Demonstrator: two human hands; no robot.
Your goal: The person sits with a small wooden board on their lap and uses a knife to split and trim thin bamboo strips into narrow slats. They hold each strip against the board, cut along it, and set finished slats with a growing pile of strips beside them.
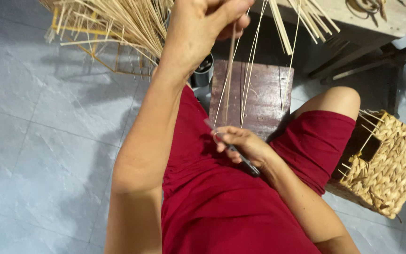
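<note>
**Fingers pinch a strip taut over the lap**

Fingers [231,14] of the left hand [198,28] are closed tight on the top of a thin pale strip [230,70], lifted high, so the strip hangs straight down toward the lap. Below it, the right hand [240,146] is curled shut around a slim dark-handled tool [243,160], its metal end meeting the foot of the strip; held like this, the strip seems kept taut for the tool to work along it. More loose strips [250,66] hang beside it.

Red shorts [222,207] cover the lap. Just beyond the knees stands a dark wooden block [264,94], worn and scratched, with a small black cup [204,70] at its left edge. A big bundle of pale reeds [113,23] fans out at upper left. A woven basket [391,164], spokes still jutting from its rim, sits at the right. A wooden counter [372,19] stands behind, on a grey tiled floor [48,141].
</note>
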